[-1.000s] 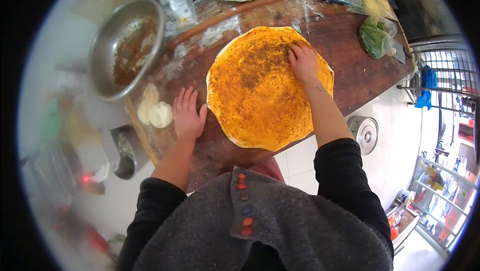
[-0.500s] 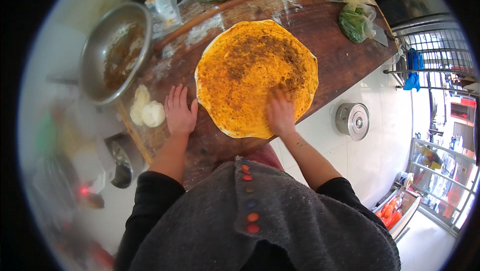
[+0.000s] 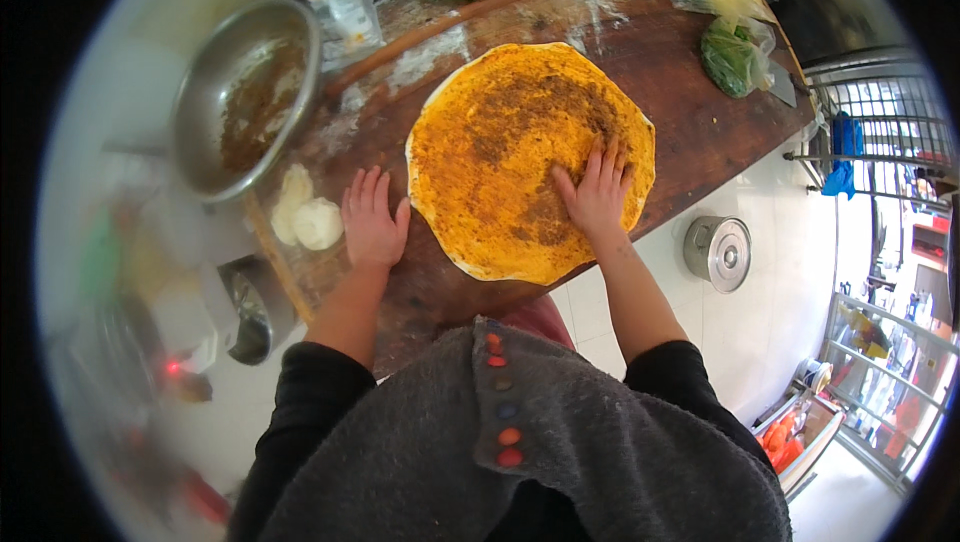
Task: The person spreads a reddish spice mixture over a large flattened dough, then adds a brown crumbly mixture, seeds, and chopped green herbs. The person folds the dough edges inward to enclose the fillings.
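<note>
Head view: big round dough sheet (image 3: 510, 142), smeared orange-brown, flat on the wooden table (image 3: 690, 107). The person's right hand (image 3: 597, 192) rests on it, fingers loosely spread, gripping nothing. Left hand (image 3: 373, 229) is palm-down just beside the sheet, also holding nothing, pale dough lumps (image 3: 317, 224) nearby. Rolling pin (image 3: 500, 8) further back.

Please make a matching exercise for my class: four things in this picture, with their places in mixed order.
1. left hand
2. right hand
3. bag of greens
4. lidded metal pot

A. on the white floor
B. on the orange-coated dough sheet
C. toward the right end of the table
D. beside the dough sheet's left edge

Pairs: 1-D, 2-B, 3-C, 4-A
</note>
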`<state>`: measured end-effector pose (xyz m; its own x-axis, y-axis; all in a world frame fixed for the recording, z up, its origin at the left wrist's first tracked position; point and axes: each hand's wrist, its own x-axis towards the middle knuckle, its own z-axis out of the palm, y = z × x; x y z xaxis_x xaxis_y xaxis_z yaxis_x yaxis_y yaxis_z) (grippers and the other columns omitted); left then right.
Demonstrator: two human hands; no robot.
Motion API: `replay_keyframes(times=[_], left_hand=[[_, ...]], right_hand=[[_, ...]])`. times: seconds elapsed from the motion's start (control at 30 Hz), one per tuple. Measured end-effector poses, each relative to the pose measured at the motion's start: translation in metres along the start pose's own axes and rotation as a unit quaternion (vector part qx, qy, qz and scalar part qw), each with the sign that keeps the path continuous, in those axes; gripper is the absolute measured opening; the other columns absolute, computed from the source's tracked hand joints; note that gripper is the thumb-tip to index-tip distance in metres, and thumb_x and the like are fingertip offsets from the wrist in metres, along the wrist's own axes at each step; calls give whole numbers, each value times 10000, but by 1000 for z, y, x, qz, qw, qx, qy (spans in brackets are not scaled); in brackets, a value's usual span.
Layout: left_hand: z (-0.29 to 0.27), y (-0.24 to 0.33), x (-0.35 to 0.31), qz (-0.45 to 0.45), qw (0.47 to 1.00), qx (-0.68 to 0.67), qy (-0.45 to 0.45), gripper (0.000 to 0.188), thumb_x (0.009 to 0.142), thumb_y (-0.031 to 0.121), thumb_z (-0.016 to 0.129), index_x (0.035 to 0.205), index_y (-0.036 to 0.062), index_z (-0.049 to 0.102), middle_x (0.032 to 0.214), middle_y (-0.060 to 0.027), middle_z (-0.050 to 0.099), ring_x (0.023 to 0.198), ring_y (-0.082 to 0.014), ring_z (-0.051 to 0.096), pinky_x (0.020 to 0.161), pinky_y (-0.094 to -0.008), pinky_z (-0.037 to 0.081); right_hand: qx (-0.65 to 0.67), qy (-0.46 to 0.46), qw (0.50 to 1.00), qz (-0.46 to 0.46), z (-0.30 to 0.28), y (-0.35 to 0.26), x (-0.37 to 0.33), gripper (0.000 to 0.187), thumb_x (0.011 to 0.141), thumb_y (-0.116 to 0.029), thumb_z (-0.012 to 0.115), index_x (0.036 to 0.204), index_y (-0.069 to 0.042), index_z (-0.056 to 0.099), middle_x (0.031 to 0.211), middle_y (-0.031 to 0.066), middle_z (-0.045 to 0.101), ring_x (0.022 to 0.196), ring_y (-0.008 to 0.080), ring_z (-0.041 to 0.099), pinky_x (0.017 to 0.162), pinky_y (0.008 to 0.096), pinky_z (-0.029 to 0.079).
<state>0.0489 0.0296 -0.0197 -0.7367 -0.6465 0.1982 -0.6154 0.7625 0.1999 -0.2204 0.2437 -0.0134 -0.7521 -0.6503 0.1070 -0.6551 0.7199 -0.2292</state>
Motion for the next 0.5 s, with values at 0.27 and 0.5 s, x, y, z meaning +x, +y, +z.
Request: replay_keyframes(times=[0.27,0.5], left_hand=[[-3,0,0,-2,1000,-17,3,501,898,342,585,1300,54,508,1429,-89,447,1371,-300,344,1132,-496,257],[-6,0,2,-12,1000,-22,-11,505,900,358,579,1306,65,508,1441,-76,431,1382,-284,325,1140,-488,240]], right_hand=[[-22,-46,998,-23,45,-95,117,875,916,-646,412,1480,6,267,1557,249,188,1450,417,133,1151,595,55],[73,-74,990,-98,19,-93,114,867,931,-683,333,1498,-33,246,1569,219,177,1466,363,120,1141,594,82]])
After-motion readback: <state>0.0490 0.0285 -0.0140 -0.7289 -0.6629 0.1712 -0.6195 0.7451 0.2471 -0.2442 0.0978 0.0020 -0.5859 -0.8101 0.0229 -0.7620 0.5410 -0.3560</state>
